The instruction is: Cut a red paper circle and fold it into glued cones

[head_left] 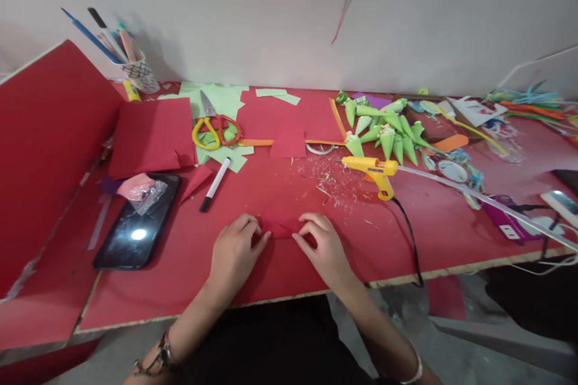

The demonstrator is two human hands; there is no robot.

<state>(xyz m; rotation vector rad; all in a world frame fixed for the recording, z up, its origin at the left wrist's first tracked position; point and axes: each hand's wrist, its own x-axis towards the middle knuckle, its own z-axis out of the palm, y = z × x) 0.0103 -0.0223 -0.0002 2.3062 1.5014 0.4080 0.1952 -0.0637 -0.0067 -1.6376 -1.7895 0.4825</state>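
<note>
A small piece of red paper (280, 228) lies low over the red tabletop, hard to pick out against it. Its left end is pinched between the thumb and fingers of my left hand (235, 251). The other end sits in the pinch of my right hand (324, 246). A fold or raised edge shows in the paper between them. Beyond my left hand rests a black-and-white marker (215, 184). To the right of my right hand, a yellow glue gun (372, 171) lies on its side with a long clear glue stick (469, 192) in its back.
Yellow-and-red scissors (217, 129) lie on green paper scraps (235, 159) at the back. Several green paper cones (387, 139) are heaped back right. A black phone (138, 228) is on the left, a pen cup (139, 74) behind it. The glue gun's cord (412, 237) hangs over the front edge.
</note>
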